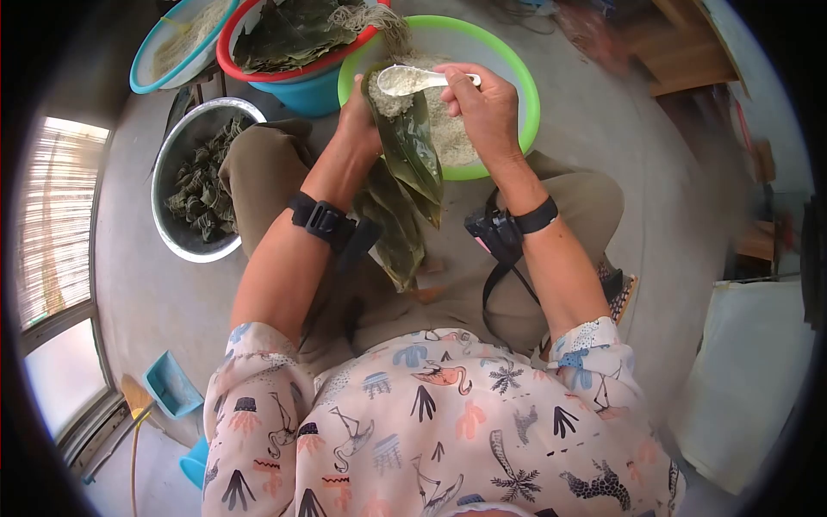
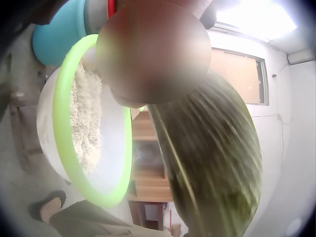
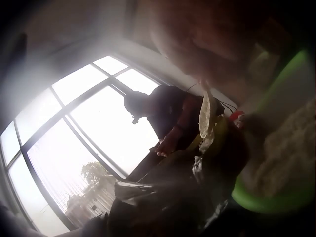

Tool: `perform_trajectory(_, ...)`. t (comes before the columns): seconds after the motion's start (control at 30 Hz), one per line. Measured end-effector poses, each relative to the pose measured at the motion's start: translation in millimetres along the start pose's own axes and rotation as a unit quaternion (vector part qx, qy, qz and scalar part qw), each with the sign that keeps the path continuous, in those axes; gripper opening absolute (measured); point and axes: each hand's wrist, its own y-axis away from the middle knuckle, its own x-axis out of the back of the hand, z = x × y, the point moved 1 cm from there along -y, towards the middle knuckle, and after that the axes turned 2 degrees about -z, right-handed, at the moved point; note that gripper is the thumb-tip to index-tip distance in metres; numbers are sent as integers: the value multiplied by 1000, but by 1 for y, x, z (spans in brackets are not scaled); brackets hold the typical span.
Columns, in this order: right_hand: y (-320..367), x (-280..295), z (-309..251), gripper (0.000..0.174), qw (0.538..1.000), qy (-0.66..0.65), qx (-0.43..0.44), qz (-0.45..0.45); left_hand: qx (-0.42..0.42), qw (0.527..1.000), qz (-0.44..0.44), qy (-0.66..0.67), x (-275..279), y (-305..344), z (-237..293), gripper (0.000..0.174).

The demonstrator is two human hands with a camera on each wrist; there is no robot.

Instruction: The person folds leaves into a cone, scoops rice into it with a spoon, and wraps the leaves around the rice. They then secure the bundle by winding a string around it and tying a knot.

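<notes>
My left hand (image 1: 357, 121) grips long green leaves (image 1: 409, 142), cupped at the top around a heap of white rice (image 1: 388, 105). The leaf ends hang down toward my lap, and one fills much of the left wrist view. In my right hand (image 1: 487, 108) is a white spoon (image 1: 405, 80), pinched by its handle. Its bowl carries rice and lies right over the filled leaf. Beneath both hands stands a green-rimmed basin (image 1: 532, 103) of loose rice (image 1: 457, 153). The right wrist view is dark, with the spoon (image 3: 205, 116) visible below the blurred hand.
A red basin (image 1: 226, 62) holds leaves (image 1: 284, 39) and strings (image 1: 370, 19). Left of it is a blue-rimmed basin (image 1: 140, 82) of rice. Leaf-wrapped bundles (image 1: 207, 177) fill a metal bowl (image 1: 164, 228) by my left knee. Another person (image 3: 168, 111) sits near the window.
</notes>
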Motion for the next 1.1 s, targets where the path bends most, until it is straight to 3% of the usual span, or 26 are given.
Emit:
perform_trajectory(0.33,6,6,-1,20,1000,7,17,-1,-19,999,27,5,2,-6,3,56)
perform_trajectory(0.4,10,6,2,20,997,56,49,-22,17,998,-58,29,3,-7,6,57)
perform_trajectory(0.43,10,8,2,20,997,57,49,-21,18,998,-58,29,0,-6,4,57)
perform_trajectory(0.5,8,8,4,20,999,26,8,-31,3,1000,25,4,-6,-1,1,58)
perform_trajectory(0.53,7,6,4,20,999,25,9,-33,2,1000,26,4,-3,-2,2,58)
perform_trajectory(0.73,-2,2,2,21,999,10,11,-36,34,998,-51,12,-4,-4,-1,59)
perform_trajectory(0.8,-2,7,-2,21,1000,0,13,-27,-3,998,39,-39,-10,4,-2,60)
perform_trajectory(0.9,-12,25,11,21,996,14,78,41,0,999,44,-15,-3,-1,-2,61)
perform_trajectory(0.97,-20,33,43,21,995,55,69,49,-5,999,44,-11,3,-5,-3,61)
perform_trajectory(1.03,-24,33,87,20,932,293,210,34,3,1000,14,-6,7,-10,-2,62)
perform_trajectory(1.1,-17,27,119,22,927,310,213,4,12,999,34,-18,-2,-4,-1,62)
